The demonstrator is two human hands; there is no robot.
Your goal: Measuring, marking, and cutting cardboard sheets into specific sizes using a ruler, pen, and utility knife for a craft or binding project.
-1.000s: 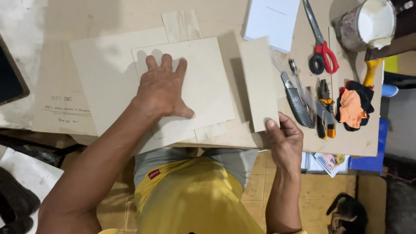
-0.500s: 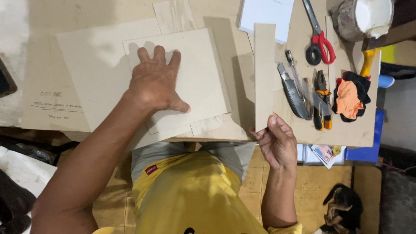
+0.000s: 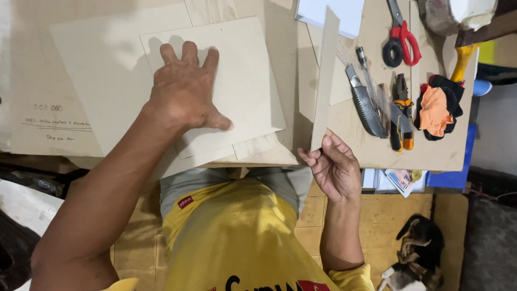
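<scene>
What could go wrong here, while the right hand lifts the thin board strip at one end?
1. The right hand grips the board strip only at its near end, so it may slip or bend.
2. Swinging, the strip could knock the scissors or utility knife beside it.
3. The sheet under the left hand overhangs the table edge and might shift.

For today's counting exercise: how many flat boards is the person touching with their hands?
2. One board lies flat under the left hand; a narrow board is lifted on edge by the right hand. Others may lie underneath.
</scene>
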